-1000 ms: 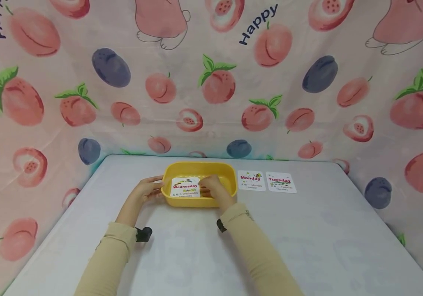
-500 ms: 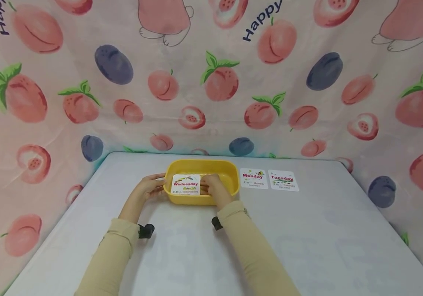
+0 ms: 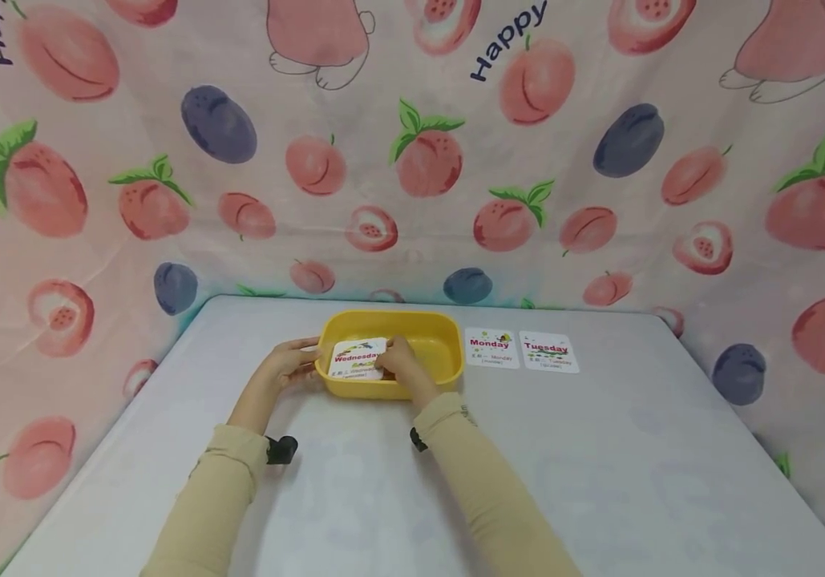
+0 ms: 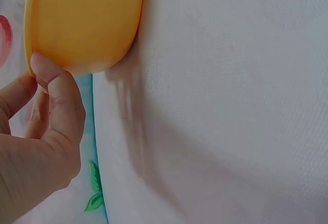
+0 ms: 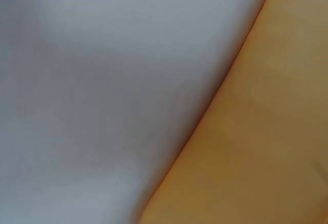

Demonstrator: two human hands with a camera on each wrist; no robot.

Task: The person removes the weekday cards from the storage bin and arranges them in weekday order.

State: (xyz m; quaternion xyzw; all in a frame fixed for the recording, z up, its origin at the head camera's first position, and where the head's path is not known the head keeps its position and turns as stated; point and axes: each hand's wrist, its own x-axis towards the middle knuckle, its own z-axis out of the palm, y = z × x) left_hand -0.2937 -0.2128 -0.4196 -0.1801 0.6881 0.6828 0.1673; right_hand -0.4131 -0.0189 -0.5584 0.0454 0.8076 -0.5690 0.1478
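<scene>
White tabletop, left fingers pinching yellow tray rim — right hand dipped inside, gripping Wednesday card

Wednesday card, white, in yellow tray

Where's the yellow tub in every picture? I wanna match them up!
Head: the yellow tub is just below the middle.
Left wrist: the tub is at the top left, with the left hand gripping its rim.
Right wrist: the tub fills the right side, cut off there.
Shared landmark: the white tabletop shows beside the tub in all three.
</scene>
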